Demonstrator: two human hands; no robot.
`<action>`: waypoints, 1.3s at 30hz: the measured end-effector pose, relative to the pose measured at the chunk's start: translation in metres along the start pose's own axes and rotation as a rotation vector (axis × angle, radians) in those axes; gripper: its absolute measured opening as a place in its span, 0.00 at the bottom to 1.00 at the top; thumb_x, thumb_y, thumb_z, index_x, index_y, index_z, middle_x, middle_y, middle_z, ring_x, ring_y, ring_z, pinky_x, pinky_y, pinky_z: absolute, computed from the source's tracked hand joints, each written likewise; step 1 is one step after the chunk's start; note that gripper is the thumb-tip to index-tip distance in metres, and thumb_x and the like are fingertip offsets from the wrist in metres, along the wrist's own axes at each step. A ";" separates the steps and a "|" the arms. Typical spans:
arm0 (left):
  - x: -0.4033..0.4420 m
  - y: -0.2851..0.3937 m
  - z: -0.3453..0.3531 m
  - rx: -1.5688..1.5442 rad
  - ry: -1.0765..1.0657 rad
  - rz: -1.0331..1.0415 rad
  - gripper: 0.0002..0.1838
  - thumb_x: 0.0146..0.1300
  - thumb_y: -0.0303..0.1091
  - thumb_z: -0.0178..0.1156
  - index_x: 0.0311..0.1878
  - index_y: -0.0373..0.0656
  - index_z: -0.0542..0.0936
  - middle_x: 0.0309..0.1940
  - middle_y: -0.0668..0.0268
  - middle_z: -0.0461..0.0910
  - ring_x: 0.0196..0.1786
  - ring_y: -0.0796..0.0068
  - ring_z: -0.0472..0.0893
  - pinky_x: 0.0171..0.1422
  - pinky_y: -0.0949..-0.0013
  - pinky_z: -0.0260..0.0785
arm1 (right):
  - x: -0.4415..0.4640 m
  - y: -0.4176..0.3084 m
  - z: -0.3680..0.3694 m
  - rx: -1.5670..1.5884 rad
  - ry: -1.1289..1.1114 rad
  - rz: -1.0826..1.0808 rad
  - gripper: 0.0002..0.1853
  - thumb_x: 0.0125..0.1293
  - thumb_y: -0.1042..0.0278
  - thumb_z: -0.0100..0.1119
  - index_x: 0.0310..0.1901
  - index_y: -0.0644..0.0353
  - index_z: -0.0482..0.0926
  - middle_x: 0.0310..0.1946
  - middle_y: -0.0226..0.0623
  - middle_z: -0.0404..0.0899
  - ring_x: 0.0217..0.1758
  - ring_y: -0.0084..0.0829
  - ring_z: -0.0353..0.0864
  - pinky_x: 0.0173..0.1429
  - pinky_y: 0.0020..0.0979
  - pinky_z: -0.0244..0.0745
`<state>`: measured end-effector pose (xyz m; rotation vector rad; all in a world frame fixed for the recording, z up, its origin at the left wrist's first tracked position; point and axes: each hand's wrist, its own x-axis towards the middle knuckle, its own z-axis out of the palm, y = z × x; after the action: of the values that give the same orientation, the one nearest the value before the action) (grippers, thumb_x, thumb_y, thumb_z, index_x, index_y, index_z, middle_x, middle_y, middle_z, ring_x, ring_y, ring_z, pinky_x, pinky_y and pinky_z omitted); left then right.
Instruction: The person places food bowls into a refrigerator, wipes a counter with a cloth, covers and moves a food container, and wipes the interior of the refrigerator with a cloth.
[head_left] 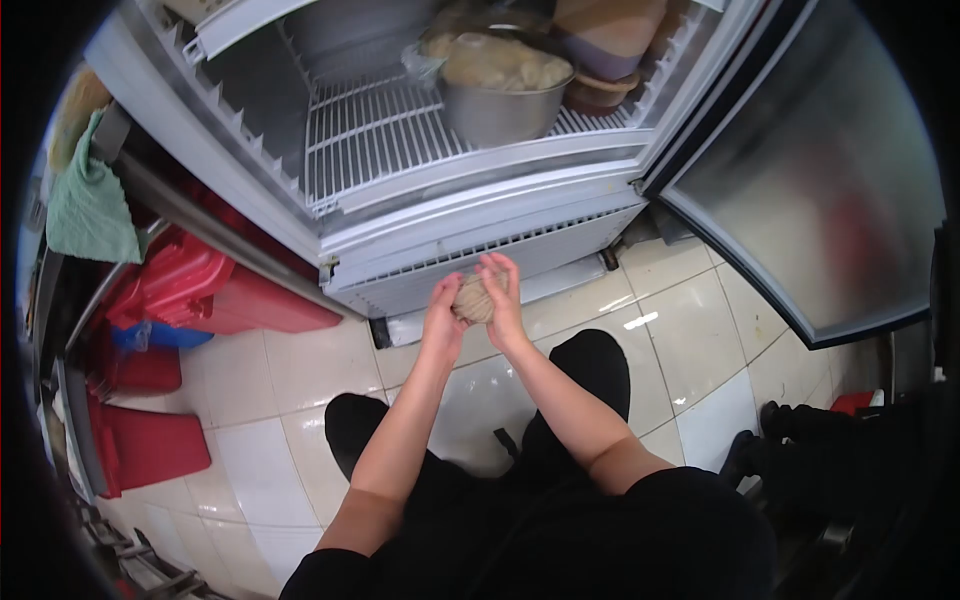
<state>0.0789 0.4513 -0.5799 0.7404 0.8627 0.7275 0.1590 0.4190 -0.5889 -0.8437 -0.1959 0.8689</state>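
Between my two palms sits a rounded beige-brown lump, dough-like with lines across its surface; I cannot make out exactly what it is. My left hand cups it from the left, fingers curled against its side. My right hand closes round it from the right, fingertips over the top. Both hands are low in front of the open fridge, above the floor. On the fridge's wire shelf stands a metal pot, heaped with pale lumps and with clear plastic at its left side.
The glass fridge door swings out at right. Brown containers stand behind the pot. Red bins and a green cloth are at left. Another person's black shoes show at lower right on the tiled floor.
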 end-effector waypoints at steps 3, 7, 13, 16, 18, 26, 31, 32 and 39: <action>0.010 -0.048 -0.038 -0.233 0.129 -0.175 0.25 0.62 0.55 0.40 0.52 0.45 0.65 0.46 0.64 0.69 0.47 0.72 0.71 0.47 0.64 0.65 | -0.023 0.055 -0.019 -0.501 -0.300 -0.131 0.12 0.63 0.67 0.47 0.46 0.62 0.70 0.43 0.41 0.73 0.51 0.28 0.67 0.56 0.26 0.60; 0.033 -0.123 -0.096 -0.434 0.311 -0.334 0.28 0.62 0.59 0.34 0.51 0.46 0.66 0.45 0.63 0.70 0.45 0.69 0.72 0.46 0.62 0.66 | -0.045 0.091 -0.035 -0.683 -0.286 -0.074 0.13 0.65 0.68 0.40 0.45 0.64 0.70 0.41 0.41 0.74 0.47 0.29 0.71 0.54 0.28 0.62; 0.031 -0.157 -0.109 -0.089 0.638 -0.168 0.21 0.61 0.48 0.46 0.27 0.38 0.76 0.26 0.56 0.77 0.28 0.60 0.76 0.37 0.61 0.67 | -0.042 0.130 -0.068 -0.280 0.226 0.411 0.14 0.63 0.66 0.39 0.38 0.67 0.72 0.37 0.39 0.74 0.37 0.32 0.73 0.46 0.31 0.67; 0.045 -0.186 -0.131 0.446 0.735 0.013 0.15 0.51 0.38 0.53 0.18 0.35 0.73 0.23 0.51 0.77 0.26 0.57 0.75 0.34 0.60 0.66 | -0.026 0.191 -0.121 -0.641 0.124 0.302 0.11 0.59 0.67 0.44 0.35 0.65 0.75 0.36 0.42 0.75 0.37 0.35 0.75 0.42 0.33 0.68; 0.034 -0.171 -0.122 0.494 0.749 -0.008 0.13 0.49 0.35 0.52 0.17 0.35 0.73 0.19 0.53 0.75 0.23 0.60 0.74 0.32 0.62 0.65 | -0.015 0.229 -0.149 -0.630 0.100 0.083 0.15 0.65 0.60 0.41 0.31 0.63 0.71 0.22 0.33 0.66 0.24 0.26 0.65 0.29 0.27 0.63; 0.006 -0.155 -0.119 0.868 0.641 0.077 0.10 0.45 0.34 0.50 0.18 0.37 0.75 0.16 0.51 0.74 0.24 0.53 0.74 0.33 0.59 0.65 | -0.021 0.208 -0.132 -0.452 0.206 0.409 0.19 0.66 0.55 0.40 0.20 0.55 0.63 0.14 0.26 0.57 0.16 0.24 0.56 0.21 0.26 0.56; -0.012 -0.105 -0.121 0.265 0.297 -0.308 0.12 0.49 0.38 0.57 0.23 0.37 0.74 0.27 0.59 0.75 0.26 0.66 0.74 0.30 0.66 0.67 | -0.012 0.130 -0.086 -0.570 0.005 0.550 0.19 0.64 0.52 0.44 0.23 0.57 0.70 0.18 0.26 0.65 0.23 0.24 0.65 0.29 0.27 0.63; -0.011 -0.099 -0.134 0.264 0.297 -0.303 0.12 0.49 0.38 0.57 0.23 0.37 0.74 0.27 0.59 0.75 0.26 0.66 0.74 0.30 0.66 0.67 | -0.006 0.119 -0.087 -0.638 -0.106 0.514 0.19 0.63 0.52 0.45 0.24 0.58 0.73 0.20 0.27 0.68 0.25 0.24 0.68 0.31 0.27 0.65; -0.007 -0.058 -0.203 1.274 0.086 0.597 0.09 0.39 0.29 0.64 0.26 0.41 0.75 0.31 0.61 0.75 0.34 0.62 0.75 0.38 0.64 0.68 | 0.021 0.092 -0.099 -1.746 -0.913 -0.155 0.08 0.53 0.61 0.57 0.26 0.56 0.79 0.31 0.33 0.76 0.34 0.33 0.75 0.38 0.32 0.69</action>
<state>-0.0828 0.4681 -0.7143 2.1777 1.1720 0.6695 0.1645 0.4102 -0.7252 -1.8908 -1.9913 0.7344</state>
